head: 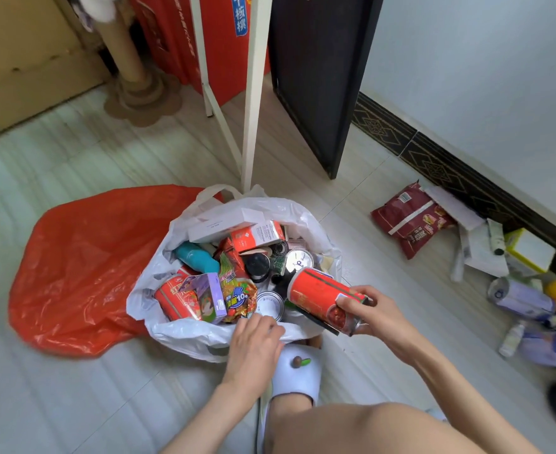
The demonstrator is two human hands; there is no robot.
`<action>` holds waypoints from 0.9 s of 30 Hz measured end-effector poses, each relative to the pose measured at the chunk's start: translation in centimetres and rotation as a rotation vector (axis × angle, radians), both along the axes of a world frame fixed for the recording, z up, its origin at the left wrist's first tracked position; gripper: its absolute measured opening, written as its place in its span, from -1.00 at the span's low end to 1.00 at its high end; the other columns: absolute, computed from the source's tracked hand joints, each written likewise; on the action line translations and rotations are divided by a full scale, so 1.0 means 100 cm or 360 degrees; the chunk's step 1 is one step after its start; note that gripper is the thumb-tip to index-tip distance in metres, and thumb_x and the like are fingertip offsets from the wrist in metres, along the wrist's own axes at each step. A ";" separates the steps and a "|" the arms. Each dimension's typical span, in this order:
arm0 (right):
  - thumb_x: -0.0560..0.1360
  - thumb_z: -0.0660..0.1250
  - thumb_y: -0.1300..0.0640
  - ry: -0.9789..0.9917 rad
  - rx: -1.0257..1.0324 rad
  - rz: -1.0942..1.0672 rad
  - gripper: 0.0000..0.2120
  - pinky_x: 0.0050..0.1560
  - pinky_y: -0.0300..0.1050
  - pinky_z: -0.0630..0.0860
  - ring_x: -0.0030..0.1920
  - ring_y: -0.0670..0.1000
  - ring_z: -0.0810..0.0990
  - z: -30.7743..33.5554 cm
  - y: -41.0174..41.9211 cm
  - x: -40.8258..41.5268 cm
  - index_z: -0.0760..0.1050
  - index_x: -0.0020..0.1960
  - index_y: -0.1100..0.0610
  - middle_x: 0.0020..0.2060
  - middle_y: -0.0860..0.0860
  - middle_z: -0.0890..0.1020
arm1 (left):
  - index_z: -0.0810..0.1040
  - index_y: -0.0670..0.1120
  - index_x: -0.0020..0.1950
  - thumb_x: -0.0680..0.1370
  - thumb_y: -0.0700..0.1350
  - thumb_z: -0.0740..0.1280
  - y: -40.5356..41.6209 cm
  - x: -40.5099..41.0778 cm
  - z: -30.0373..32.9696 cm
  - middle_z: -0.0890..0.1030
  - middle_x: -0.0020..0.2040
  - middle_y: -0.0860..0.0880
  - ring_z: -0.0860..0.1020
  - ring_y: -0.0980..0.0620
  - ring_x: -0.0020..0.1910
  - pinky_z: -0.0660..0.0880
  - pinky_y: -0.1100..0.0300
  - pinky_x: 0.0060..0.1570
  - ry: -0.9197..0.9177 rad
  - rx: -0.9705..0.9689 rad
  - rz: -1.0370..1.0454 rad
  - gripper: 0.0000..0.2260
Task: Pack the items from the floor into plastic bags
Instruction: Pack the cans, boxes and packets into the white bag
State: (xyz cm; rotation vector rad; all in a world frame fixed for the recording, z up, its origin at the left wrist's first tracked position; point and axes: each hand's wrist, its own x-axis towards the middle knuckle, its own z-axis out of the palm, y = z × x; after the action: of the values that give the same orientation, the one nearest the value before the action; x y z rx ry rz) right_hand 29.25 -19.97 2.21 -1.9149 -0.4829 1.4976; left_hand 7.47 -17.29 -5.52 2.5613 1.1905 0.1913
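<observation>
Right hand (373, 311): fingers (352, 302) curled around the base end of a red can (322, 296), which is held tilted over the near-right rim of the white plastic bag (185, 332); top end of the can points into the bag. Left hand (253, 342): fingers (265, 324) bent down onto the bag's near rim, which appears to be pinched; the exact grip cannot be told.

The bag stands open on the floor (73, 165), nearly full: a teal bottle (196, 257), a purple box (209, 298), a noodle packet (237, 296), a white flat box (226, 224), a red-and-white carton (257, 235), silver can tops (298, 261) and another red can (175, 301) are seen inside.

A red plastic bag (83, 267) lies slack on the floor, touching the white bag's left side.

Still on the floor by the right wall: a dark red snack pack (412, 221), papers (483, 253), a yellow box (529, 249), purple cans (520, 299), a small white bottle (512, 337).

A white slipper (298, 371) is just behind the bag's near edge, under the left hand.
</observation>
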 end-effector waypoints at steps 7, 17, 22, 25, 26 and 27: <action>0.32 0.45 0.02 -0.0539 -0.0051 0.0462 -0.67 -0.13 -0.08 0.57 -0.11 0.05 0.60 -0.010 0.010 -0.010 0.47 0.06 -0.04 -0.09 0.02 0.61 | 0.56 0.01 -0.33 0.29 -0.12 0.41 0.006 -0.001 -0.003 0.54 -0.40 0.10 0.45 0.04 -0.30 0.22 0.16 -0.20 -0.0044 0.0055 -0.0093 -0.94; 0.30 0.43 -0.04 -0.0965 0.0083 0.0853 -0.41 0.01 -0.15 0.35 0.10 0.08 0.45 -0.012 0.020 -0.023 0.33 0.27 0.02 0.09 0.08 0.52 | 0.52 -0.05 -0.29 0.46 -0.07 0.24 0.005 -0.012 0.010 0.48 -0.38 0.04 0.37 0.05 -0.32 0.24 0.27 -0.23 -0.0389 -0.0191 -0.0152 -0.85; 0.34 0.39 -0.08 -0.1076 0.0150 0.1170 -0.34 0.13 -0.10 0.33 0.19 0.12 0.37 -0.008 0.031 -0.026 0.25 0.36 0.05 0.15 0.11 0.45 | 0.54 -0.03 -0.26 0.45 -0.08 0.26 0.007 -0.010 0.009 0.50 -0.37 0.05 0.35 0.09 -0.29 0.26 0.29 -0.24 -0.0380 -0.0251 -0.0197 -0.88; 0.35 0.38 -0.14 -0.1153 0.0171 0.1369 -0.33 0.16 -0.10 0.33 0.19 0.15 0.36 -0.004 0.032 -0.019 0.26 0.37 0.05 0.15 0.13 0.44 | 0.59 -0.02 -0.23 0.43 -0.10 0.25 0.006 -0.005 0.002 0.52 -0.35 0.06 0.36 0.10 -0.27 0.25 0.31 -0.24 -0.0354 -0.0267 -0.0231 -0.87; 0.36 0.37 -0.15 -0.1189 0.0171 0.1425 -0.34 0.14 -0.10 0.33 0.18 0.15 0.36 -0.003 0.031 -0.018 0.27 0.37 0.05 0.16 0.13 0.44 | 0.60 -0.02 -0.22 0.43 -0.11 0.26 0.006 -0.004 0.000 0.53 -0.35 0.07 0.36 0.11 -0.26 0.25 0.31 -0.23 -0.0350 -0.0278 -0.0231 -0.87; 0.37 0.35 -0.15 -0.1231 0.0174 0.1483 -0.36 0.13 -0.09 0.33 0.17 0.16 0.36 -0.004 0.030 -0.017 0.27 0.36 0.05 0.16 0.14 0.44 | 0.61 -0.02 -0.22 0.42 -0.12 0.30 0.007 -0.003 -0.001 0.53 -0.35 0.07 0.36 0.12 -0.26 0.25 0.32 -0.22 -0.0345 -0.0292 -0.0229 -0.90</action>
State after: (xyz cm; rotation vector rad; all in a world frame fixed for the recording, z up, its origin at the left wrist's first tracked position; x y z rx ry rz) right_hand 27.58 -16.97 1.83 -2.2476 -1.9587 1.0661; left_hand 7.19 -16.63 -5.65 2.3842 0.8980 0.3032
